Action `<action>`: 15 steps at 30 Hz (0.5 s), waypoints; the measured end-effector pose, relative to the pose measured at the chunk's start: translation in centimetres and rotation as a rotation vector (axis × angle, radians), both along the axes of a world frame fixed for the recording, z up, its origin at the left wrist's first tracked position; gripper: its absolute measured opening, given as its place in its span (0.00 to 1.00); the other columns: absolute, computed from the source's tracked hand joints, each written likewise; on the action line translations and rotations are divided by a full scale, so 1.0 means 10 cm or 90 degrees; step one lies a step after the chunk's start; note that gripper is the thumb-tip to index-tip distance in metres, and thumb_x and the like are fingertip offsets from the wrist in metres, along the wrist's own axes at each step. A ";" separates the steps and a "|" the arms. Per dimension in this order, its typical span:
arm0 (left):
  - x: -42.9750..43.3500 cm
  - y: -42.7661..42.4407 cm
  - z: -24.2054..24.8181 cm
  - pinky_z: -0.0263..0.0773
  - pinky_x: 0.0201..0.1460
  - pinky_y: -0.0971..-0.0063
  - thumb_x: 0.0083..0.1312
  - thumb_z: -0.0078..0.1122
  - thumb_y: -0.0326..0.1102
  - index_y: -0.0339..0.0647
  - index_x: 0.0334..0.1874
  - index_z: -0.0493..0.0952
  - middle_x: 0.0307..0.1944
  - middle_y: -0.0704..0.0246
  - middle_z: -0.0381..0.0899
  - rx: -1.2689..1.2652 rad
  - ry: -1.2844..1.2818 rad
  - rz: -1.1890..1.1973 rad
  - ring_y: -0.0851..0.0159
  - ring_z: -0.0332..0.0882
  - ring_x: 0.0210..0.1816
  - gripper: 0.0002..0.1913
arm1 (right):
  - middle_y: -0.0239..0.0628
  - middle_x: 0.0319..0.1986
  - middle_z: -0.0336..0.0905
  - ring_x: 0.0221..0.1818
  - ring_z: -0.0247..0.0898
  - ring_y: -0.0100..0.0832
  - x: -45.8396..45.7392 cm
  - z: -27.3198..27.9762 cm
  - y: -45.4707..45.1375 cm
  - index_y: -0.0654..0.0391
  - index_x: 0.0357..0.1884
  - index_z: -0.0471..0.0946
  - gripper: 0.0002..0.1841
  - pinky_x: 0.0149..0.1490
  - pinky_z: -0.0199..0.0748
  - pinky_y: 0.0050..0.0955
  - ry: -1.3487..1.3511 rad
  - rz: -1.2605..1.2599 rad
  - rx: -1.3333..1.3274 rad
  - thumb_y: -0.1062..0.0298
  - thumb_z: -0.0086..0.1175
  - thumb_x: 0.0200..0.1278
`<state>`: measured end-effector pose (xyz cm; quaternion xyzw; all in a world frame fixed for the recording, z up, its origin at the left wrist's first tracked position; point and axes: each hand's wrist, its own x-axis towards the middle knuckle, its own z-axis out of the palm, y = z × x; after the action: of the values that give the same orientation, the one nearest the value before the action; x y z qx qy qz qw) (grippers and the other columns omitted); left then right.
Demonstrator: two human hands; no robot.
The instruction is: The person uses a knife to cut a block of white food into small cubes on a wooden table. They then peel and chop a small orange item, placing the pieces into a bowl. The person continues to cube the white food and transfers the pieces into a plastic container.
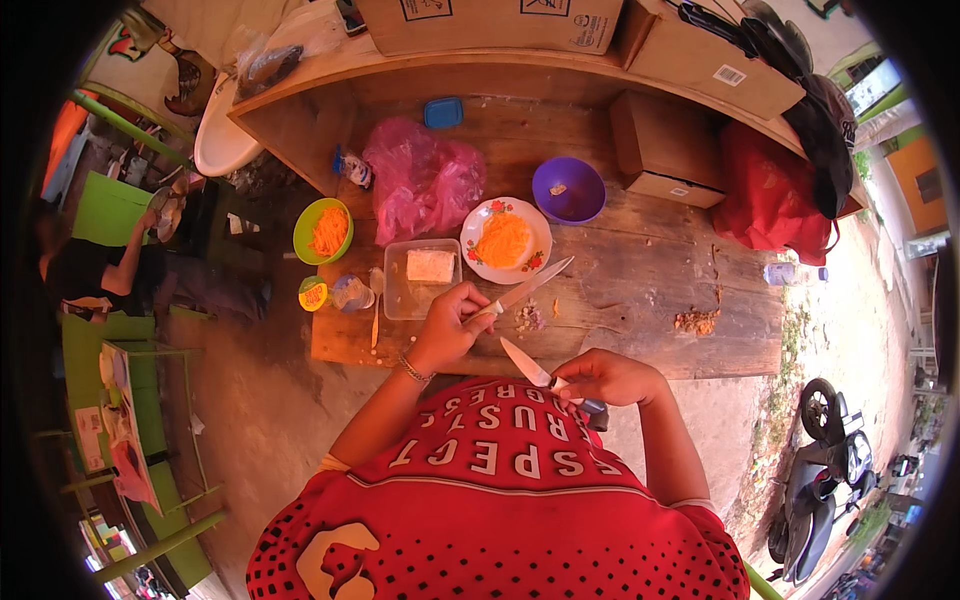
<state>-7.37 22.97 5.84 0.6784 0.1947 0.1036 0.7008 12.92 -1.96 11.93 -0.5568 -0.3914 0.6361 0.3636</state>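
My left hand [454, 322] grips the pale handle of a long kitchen knife [534, 283], its blade slanting up and right past a flowered plate [470, 255] of shredded orange food [502, 240]. In my right hand [607, 377] is a smaller knife [526, 364] with a broad blade and a white-and-dark handle, its tip pointing up and left. The two blades are apart. Chopped purplish bits [530, 316] lie on the wooden table [622, 292] beyond them. Left of the plate, a clear plastic container [397, 296] holds a whitish block [430, 266].
Farther off are a purple bowl [585, 204], a pink plastic bag [420, 172] and a blue lid [443, 112]. A green bowl [300, 232], cups and a spoon [375, 322] stand left. Cardboard boxes [667, 150] and a red bag [765, 195] are right. A person [97, 270] is at far left.
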 end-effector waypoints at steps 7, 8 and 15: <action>-0.03 -0.04 0.05 0.66 0.26 0.83 0.76 0.63 0.23 0.36 0.50 0.71 0.32 0.65 0.87 -0.063 0.006 -0.003 0.79 0.74 0.25 0.09 | 0.41 0.39 0.88 0.40 0.82 0.27 -0.07 -0.27 0.20 0.61 0.57 0.84 0.13 0.47 0.79 0.31 -0.583 -0.388 0.181 0.66 0.62 0.79; -0.03 -0.03 0.05 0.64 0.25 0.83 0.76 0.63 0.23 0.37 0.50 0.71 0.32 0.66 0.87 -0.065 0.005 0.001 0.80 0.72 0.24 0.09 | 0.47 0.40 0.89 0.40 0.84 0.28 -0.07 -0.29 0.16 0.60 0.57 0.84 0.12 0.46 0.79 0.33 -0.699 -0.295 0.193 0.66 0.62 0.78; -0.04 -0.03 0.05 0.66 0.28 0.83 0.77 0.62 0.23 0.37 0.50 0.71 0.32 0.66 0.87 -0.062 0.001 -0.019 0.80 0.73 0.25 0.08 | 0.34 0.42 0.87 0.41 0.83 0.25 0.03 -0.32 0.15 0.64 0.62 0.80 0.17 0.49 0.80 0.29 -0.086 -0.412 0.040 0.64 0.59 0.81</action>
<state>-7.78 22.69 6.31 0.6467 0.1901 0.0828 0.7340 13.21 -0.46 8.70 -0.6816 -0.2366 0.4370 0.5371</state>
